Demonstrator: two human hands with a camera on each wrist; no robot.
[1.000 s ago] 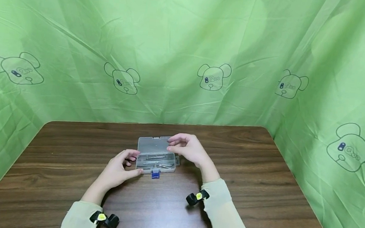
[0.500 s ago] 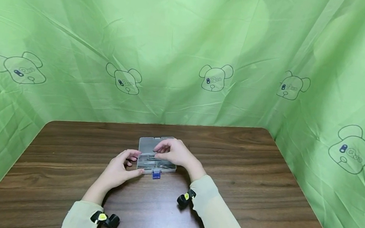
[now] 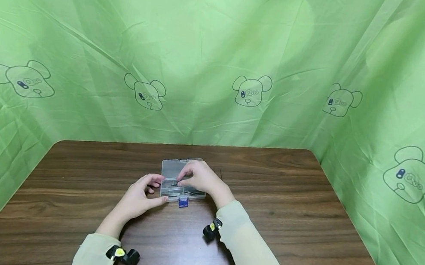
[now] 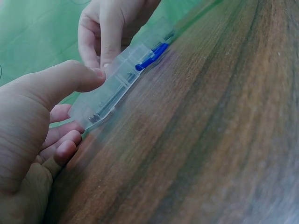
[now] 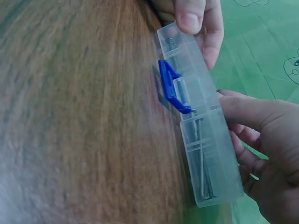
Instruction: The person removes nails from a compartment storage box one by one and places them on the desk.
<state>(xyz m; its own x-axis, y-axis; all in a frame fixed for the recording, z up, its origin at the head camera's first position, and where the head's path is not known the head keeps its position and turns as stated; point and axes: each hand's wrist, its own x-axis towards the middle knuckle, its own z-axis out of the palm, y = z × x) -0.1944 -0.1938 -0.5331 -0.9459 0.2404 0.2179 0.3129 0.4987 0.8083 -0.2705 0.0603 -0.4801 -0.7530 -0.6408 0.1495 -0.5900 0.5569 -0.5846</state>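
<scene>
A clear plastic storage box (image 3: 202,196) lies on the table with its lid (image 3: 171,168) folded back and a blue latch (image 5: 167,86) hanging at the front. Thin metal pieces (image 5: 202,163), like nails or screws, lie in its divided compartments. My left hand (image 3: 136,195) holds the box's left end, thumb on the front corner and fingers round the side. My right hand (image 3: 205,181) reaches over the back compartment from the right, thumb and forefinger close together down at the metal pieces. I cannot tell whether they pinch one. This hand covers the box's back right part.
The wooden table (image 3: 284,226) extends to both sides and in front of the box. Green cloth (image 3: 204,62) with printed animal heads hangs behind and beside it. Black wrist cameras sit on the left wrist (image 3: 122,254) and right wrist (image 3: 211,230).
My right hand has moved left and down from the lid's right edge to the back compartment, its thumb and forefinger drawing closer together. The left hand stays at the box's end.
</scene>
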